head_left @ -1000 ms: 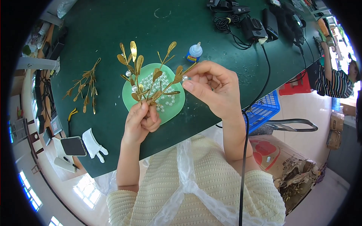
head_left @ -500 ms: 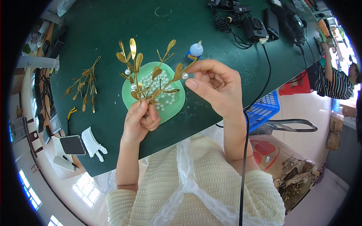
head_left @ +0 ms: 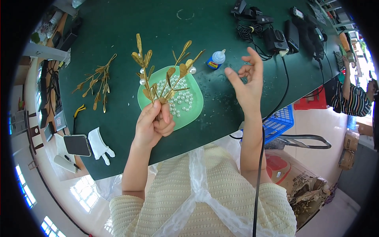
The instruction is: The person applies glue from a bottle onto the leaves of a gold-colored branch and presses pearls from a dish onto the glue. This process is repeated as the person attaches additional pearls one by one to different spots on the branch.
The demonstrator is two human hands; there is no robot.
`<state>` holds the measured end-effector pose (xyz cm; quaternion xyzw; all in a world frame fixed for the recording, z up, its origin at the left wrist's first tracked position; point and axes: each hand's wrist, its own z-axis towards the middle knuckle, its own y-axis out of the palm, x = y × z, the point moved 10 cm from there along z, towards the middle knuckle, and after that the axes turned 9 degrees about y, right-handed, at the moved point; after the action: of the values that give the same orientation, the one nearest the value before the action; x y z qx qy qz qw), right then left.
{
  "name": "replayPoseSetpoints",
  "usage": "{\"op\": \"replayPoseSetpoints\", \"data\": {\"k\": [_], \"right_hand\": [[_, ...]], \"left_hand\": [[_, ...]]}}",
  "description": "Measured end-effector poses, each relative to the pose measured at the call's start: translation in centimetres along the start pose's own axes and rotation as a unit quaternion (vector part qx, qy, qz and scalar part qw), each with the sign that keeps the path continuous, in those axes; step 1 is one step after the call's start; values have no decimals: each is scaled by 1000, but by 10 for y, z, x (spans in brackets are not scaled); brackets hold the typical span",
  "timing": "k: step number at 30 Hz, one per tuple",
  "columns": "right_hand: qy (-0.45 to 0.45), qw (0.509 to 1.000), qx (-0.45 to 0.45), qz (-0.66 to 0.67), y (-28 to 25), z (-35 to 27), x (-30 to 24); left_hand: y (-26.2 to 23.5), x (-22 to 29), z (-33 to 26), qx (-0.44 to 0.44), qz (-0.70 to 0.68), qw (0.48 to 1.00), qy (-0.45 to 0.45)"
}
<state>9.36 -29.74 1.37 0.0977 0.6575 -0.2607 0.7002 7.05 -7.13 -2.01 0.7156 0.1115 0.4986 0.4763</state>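
My left hand (head_left: 153,125) pinches the lower stems of a gold leaf branch (head_left: 169,74), which stands up over a light green plate (head_left: 195,115). A few white pearl beads sit on the branch, one at its right side (head_left: 192,70) and others along its left stem. Loose pearl beads (head_left: 182,96) are spread on the plate. Off to the right, my right hand (head_left: 248,81) is raised with its fingers apart and nothing in them. Nearest to it stands a small blue glue bottle (head_left: 216,60) with a pale top.
Another gold branch (head_left: 98,81) lies on the green table (head_left: 138,19) at left. Nearby are a phone (head_left: 77,145) and a white glove (head_left: 100,144). Black adapters and cables (head_left: 274,39) occupy the far right. A black cable (head_left: 258,189) hangs before me. A person (head_left: 351,94) is at right.
My right hand has let go of the branch's right side and moved away to the right, its fingers spreading. The pearl stays on the branch. My left hand keeps its hold.
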Motion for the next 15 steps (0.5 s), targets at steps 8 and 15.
{"op": "replayPoseSetpoints", "data": {"k": [8, 15], "right_hand": [[12, 981, -77, -175, 31, 5, 7], [28, 979, -96, -176, 42, 9, 15]], "left_hand": [[1, -1, -1, -6, -84, 996, -30], [1, 1, -2, -8, -132, 991, -34]]}}
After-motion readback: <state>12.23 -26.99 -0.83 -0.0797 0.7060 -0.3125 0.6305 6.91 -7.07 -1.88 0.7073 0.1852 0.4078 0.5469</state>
